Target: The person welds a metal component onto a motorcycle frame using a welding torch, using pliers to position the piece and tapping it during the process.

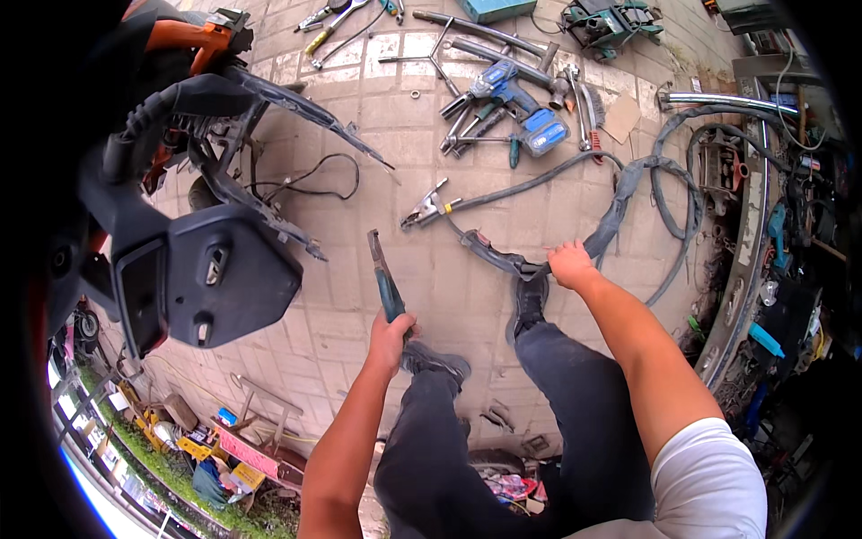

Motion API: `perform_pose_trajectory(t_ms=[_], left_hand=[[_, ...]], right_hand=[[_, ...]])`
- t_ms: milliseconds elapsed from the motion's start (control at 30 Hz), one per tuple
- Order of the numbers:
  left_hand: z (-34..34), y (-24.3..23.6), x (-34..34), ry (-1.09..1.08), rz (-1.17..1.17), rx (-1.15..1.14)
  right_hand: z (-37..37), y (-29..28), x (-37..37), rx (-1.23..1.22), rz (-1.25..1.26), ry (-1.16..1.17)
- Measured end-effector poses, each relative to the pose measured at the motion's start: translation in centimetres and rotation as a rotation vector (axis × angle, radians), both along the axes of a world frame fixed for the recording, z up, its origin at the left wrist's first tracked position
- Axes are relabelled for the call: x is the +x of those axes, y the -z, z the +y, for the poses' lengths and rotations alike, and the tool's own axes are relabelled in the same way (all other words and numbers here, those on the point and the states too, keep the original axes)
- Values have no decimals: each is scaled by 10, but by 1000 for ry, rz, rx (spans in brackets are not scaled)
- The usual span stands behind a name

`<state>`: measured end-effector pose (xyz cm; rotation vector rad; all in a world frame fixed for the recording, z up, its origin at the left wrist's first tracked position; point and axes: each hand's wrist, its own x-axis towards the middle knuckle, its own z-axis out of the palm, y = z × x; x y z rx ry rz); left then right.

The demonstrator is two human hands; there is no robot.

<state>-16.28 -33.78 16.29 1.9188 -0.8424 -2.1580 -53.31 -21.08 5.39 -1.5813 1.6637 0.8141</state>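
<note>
Nearest to me, low in the head view, are my own dark grey trousers (pixel 539 422) and the white sleeve (pixel 709 485) on my right arm. My left hand (pixel 391 337) is closed around the teal-handled pliers (pixel 384 278), whose dark metal nose points away from me over the pale paved floor (pixel 359 180). My right hand (pixel 572 266) is clamped on the thick grey taped cable (pixel 620 211), at the spot where it meets the dark welding electrode holder (pixel 494 256) lying just beside my black shoe (pixel 530 301). The two hands are well apart.

Further out on the paving, the cable loops toward the right edge of the floor, and a thinner branch runs to a metal earth clamp (pixel 424 211) near the middle. To my left stands the black plastic bodywork of a scooter (pixel 215 269), with a thin black wire (pixel 314 180) trailing from it. Toward the far edge lie a blue cordless drill (pixel 516 99), a hammer (pixel 561 85), spanners (pixel 337 22) and a green power tool (pixel 611 22). Along the right edge runs a curved chrome metal strip (pixel 741 260) amid cluttered parts.
</note>
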Motion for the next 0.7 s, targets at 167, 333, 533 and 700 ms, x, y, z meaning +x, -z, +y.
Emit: perform_pose_trajectory(t_ms=[167,333,533,700], left_hand=[[-41,49,-4,23,110,-108],[-62,106,-15,48,247,-165],[-52,123,-3,147,299,-183],[-27,105,-5,-65,350,-156]], right_hand=[[-64,23,54,-208,-193,69],[-65,83,105,-272,-207,196],[-62,104,108,-350,-239,338],[-80,69,94,-345,-372,177]])
